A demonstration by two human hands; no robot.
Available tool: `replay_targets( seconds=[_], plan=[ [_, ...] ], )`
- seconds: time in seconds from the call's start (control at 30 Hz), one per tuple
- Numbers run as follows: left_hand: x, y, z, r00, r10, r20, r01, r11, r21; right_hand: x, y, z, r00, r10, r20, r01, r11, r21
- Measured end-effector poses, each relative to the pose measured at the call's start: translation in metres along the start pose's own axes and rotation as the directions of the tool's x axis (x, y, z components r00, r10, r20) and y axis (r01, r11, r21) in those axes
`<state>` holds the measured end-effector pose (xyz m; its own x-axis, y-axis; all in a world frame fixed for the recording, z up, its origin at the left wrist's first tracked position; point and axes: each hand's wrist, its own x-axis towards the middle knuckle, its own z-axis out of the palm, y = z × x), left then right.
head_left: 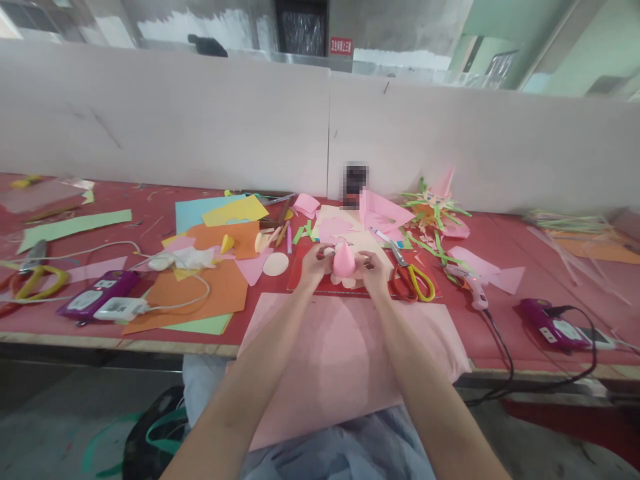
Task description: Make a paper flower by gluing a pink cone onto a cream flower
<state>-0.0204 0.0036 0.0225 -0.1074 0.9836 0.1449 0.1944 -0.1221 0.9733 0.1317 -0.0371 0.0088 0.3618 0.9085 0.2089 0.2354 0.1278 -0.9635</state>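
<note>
A small pink paper cone [344,259] with pale scalloped paper around its base is held up between my two hands. My left hand [317,264] pinches its left edge, and my right hand [373,270] pinches the right edge. Just beyond my right hand lie scissors [420,283] with red and yellow handles. Under the hands is a red board [297,263], and a large pink sheet [345,347] hangs from it over my lap. A round cream paper disc [275,264] sits left of my left hand.
Orange sheets [195,293], a yellow sheet [236,211] and a purple power strip [100,297] lie to the left. Rightward are a glue gun [475,287], another purple power strip [553,325] and a pink-and-green paper figure [437,200]. A white partition [200,120] closes the back.
</note>
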Motion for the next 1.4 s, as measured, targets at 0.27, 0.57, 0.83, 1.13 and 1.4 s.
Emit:
replay_targets(
  seconds=[0.27,0.57,0.83,1.13,1.4],
  plan=[
    [0.0,-0.008,0.0,1.0,0.008,-0.001,-0.008,0.994,-0.106,0.001,0.004,-0.001,1.0,-0.008,-0.013,0.009,1.0,0.029],
    [-0.004,-0.001,0.004,0.995,0.017,0.102,0.014,0.956,-0.294,-0.001,-0.002,-0.002,0.994,-0.086,-0.065,0.085,0.996,-0.011],
    [-0.008,0.004,0.002,0.988,0.025,0.153,0.015,0.966,-0.257,0.002,0.003,-0.002,0.992,-0.046,-0.115,0.046,0.999,-0.001],
    [-0.002,-0.004,0.002,0.989,0.084,0.119,-0.04,0.943,-0.329,0.003,-0.003,-0.005,0.993,0.042,-0.11,-0.023,0.985,0.169],
    [-0.004,0.009,-0.002,0.981,0.179,0.079,-0.154,0.956,-0.249,-0.003,-0.018,-0.004,0.997,-0.052,-0.065,0.072,0.93,0.36]
  ],
)
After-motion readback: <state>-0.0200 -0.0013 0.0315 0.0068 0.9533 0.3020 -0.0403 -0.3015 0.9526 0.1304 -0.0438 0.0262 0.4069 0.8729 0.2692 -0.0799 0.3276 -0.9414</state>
